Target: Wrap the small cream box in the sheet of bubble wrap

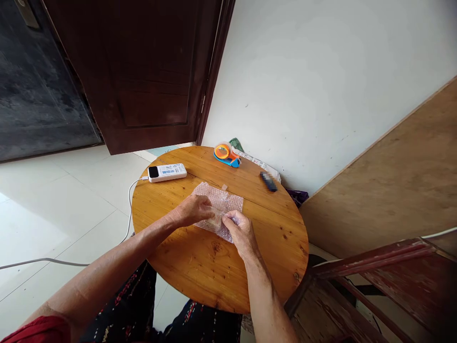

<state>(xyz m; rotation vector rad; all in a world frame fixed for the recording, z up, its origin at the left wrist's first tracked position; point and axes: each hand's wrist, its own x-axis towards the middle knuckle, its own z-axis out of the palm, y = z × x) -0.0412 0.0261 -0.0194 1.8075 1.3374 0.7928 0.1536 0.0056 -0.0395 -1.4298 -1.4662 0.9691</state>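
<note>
A sheet of clear bubble wrap [233, 202] lies on the round wooden table [207, 267], folded around something pale that I cannot make out. My left hand [193, 210] is closed on the wrap's near left part, thumb and fingers pinched together. From the right, my right hand [243, 231] pinches the wrap near its middle, with a crumpled bit of clear film by the fingers. Between both hands a translucent strip is stretched; whether it is tape or the wrap's edge is unclear. A small piece of clear tape [224, 187] shows at the wrap's far edge.
A blue and orange tape dispenser [228, 156] stands at the table's far edge. On the left sits a white power strip [167, 172] with a cable running to the floor. A dark blurred object [268, 181] lies far right. A wooden chair [374, 267] is at right.
</note>
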